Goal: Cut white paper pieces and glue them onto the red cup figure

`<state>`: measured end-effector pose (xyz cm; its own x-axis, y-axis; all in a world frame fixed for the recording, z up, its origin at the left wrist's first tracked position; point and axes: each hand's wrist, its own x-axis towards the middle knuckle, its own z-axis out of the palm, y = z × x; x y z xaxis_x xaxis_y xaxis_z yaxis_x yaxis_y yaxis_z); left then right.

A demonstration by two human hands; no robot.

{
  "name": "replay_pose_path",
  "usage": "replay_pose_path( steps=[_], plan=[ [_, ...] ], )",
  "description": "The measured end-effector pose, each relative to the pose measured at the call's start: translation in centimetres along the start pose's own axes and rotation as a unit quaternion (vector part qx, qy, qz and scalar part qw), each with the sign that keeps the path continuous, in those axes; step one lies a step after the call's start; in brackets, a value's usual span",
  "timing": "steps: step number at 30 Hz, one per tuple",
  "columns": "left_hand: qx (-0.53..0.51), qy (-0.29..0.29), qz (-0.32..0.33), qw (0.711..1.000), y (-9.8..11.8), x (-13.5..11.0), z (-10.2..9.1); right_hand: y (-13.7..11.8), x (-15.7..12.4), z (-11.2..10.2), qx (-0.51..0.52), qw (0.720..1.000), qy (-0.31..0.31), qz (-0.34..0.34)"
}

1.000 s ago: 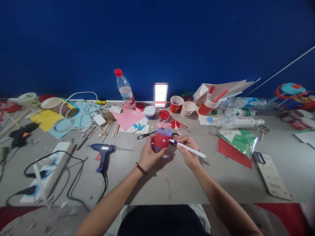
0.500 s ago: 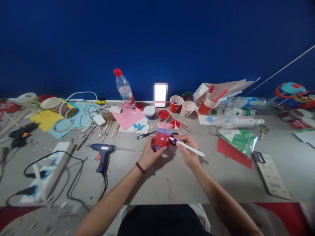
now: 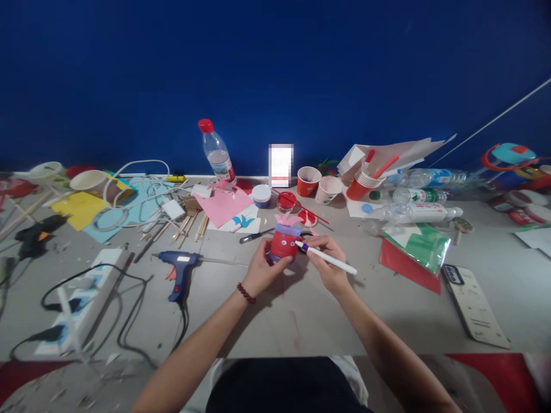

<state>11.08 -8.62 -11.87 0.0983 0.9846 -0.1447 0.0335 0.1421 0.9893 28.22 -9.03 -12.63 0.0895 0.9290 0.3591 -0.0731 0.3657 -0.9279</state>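
Observation:
My left hand (image 3: pixel 267 265) is closed around a small red-painted cup (image 3: pixel 283 248) with a purple rim, a purplish base and two white eye dots on its front. A pink paper crown (image 3: pixel 288 220) stands up behind its rim. In my right hand (image 3: pixel 329 261) a white marker (image 3: pixel 333 259) with a purple collar is pinched, its tip at the cup's right eye dot; whether it touches I cannot tell. Behind the right fingers sits a dark round object (image 3: pixel 306 236), partly hidden.
A blue glue gun (image 3: pixel 181 269) and a white power strip (image 3: pixel 84 304) with trailing cords lie to the left. Behind stand a bottle (image 3: pixel 218 152), paint jars (image 3: pixel 261 197) and paper cups (image 3: pixel 309 182). At right are a green packet (image 3: pixel 419 246) and a phone (image 3: pixel 477 307).
The marker tip has shifted slightly left, onto or very near the right eye dot. My left hand and the cup have stayed in place.

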Motion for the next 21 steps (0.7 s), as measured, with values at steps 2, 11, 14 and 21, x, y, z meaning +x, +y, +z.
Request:
replay_pose_path(
  steps=[2,11,14,21],
  plan=[
    [0.001,0.001,-0.003,1.000,0.0,0.0,0.0,0.2,0.0,-0.1,0.002,1.000,0.002,0.000],
    [-0.018,-0.006,-0.004,1.000,-0.1,0.0,0.0,1.2,-0.1,-0.6,0.063,0.998,0.009,0.017],
    [-0.032,-0.012,-0.016,0.999,-0.2,0.0,0.0,0.8,0.0,-0.4,0.100,0.994,0.018,0.030],
    [-0.074,-0.010,-0.041,0.996,-0.3,0.2,0.1,0.2,0.0,0.0,0.129,0.990,0.026,0.050]
  ],
)
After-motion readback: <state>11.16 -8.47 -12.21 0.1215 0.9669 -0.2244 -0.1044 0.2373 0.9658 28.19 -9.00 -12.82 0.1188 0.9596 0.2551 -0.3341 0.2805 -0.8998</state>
